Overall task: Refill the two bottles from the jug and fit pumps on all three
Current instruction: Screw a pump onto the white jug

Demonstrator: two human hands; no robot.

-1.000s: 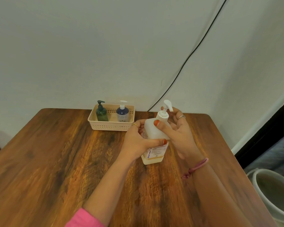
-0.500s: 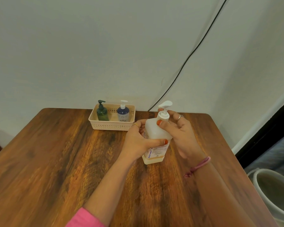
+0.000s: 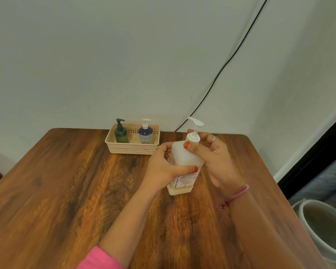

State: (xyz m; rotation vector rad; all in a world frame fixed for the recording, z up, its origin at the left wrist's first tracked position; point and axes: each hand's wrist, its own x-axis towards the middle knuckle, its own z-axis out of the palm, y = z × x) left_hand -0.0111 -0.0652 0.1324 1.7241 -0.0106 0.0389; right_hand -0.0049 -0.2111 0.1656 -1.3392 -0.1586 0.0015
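Jug [image 3: 184, 167] is gripped upright by left hand [image 3: 163, 167] toward table's [image 3: 66, 191] far edge — pump [image 3: 194, 133] collar pinched by right hand [image 3: 211, 154], axis vertical — twist prob. next.

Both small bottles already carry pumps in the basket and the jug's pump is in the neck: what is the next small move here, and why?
Probably one more twist of the white pump collar. The right hand pinches the collar while the left hand grips the jug, so seating looks unfinished; whether the thread is tight cannot be seen.
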